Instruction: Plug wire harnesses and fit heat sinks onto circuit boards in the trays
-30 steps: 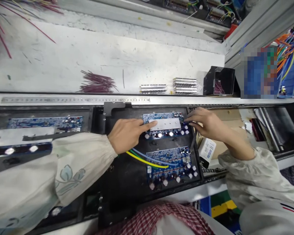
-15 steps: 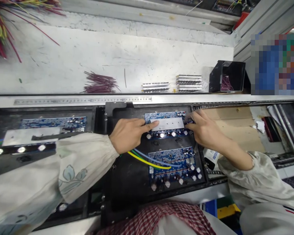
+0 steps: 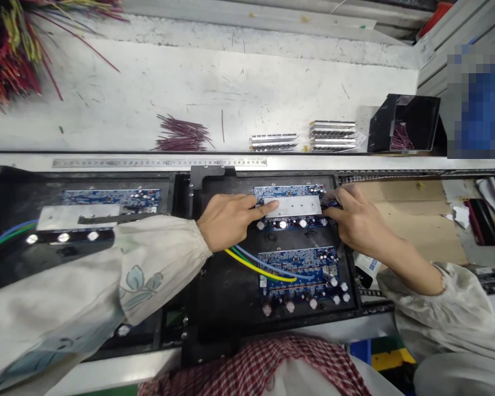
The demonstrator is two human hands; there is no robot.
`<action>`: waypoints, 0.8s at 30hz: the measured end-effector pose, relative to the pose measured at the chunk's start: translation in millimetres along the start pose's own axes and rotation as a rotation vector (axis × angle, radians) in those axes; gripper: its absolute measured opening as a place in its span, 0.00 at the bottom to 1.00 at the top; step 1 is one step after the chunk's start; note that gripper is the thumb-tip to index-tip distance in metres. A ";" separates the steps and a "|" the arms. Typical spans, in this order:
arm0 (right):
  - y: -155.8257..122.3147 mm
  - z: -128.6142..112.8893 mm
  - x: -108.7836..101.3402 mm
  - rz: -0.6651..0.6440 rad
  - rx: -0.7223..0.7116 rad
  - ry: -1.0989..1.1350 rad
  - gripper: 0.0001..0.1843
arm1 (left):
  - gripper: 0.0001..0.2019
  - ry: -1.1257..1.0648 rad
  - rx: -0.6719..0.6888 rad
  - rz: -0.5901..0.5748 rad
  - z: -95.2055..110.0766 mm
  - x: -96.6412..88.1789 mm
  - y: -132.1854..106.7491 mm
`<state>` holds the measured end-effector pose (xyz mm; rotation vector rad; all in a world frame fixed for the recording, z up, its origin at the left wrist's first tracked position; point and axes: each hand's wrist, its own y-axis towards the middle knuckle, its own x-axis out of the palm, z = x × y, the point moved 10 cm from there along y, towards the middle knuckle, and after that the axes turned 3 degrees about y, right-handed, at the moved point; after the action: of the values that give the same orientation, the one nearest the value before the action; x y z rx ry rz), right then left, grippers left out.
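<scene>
A blue circuit board (image 3: 291, 193) with a silver heat-sink plate (image 3: 299, 206) lies at the far side of a black carrier tray (image 3: 223, 286). My left hand (image 3: 226, 220) is curled, its forefinger tip pressing on the plate's left end. My right hand (image 3: 355, 220) is curled at the plate's right end, fingertips pinched on the board's edge. A second blue board (image 3: 301, 275) lies nearer me, with yellow, green and blue wires (image 3: 256, 267) running onto it from under my left hand.
Another tray on the left carries a board with a plate (image 3: 78, 217). Behind a steel ruler (image 3: 160, 163), the white bench holds dark red wire pieces (image 3: 181, 135), stacked heat sinks (image 3: 332, 136) and a black bin (image 3: 404, 124). Cardboard (image 3: 412, 220) lies to the right.
The view has shifted, so everything sits a little further right. Both hands stay at the ends of the plate; the right hand has drawn in slightly closer to it.
</scene>
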<state>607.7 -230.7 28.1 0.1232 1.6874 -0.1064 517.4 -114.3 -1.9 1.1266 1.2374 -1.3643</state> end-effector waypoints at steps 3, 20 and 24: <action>-1.5 -0.8 -7.9 0.006 -0.019 0.041 0.17 | 0.30 -0.005 -0.005 -0.010 -0.6 1.2 0.0; 33.8 -23.6 -4.7 -0.123 -0.232 0.089 0.24 | 0.30 -0.035 -0.010 -0.032 0.0 1.6 0.9; 35.1 -22.5 1.6 -0.119 -0.234 0.067 0.22 | 0.30 -0.041 -0.008 -0.027 0.3 1.4 1.0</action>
<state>590.4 -192.8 29.2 -0.1503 1.7607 0.0071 518.2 -114.7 -3.4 1.0751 1.2317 -1.3950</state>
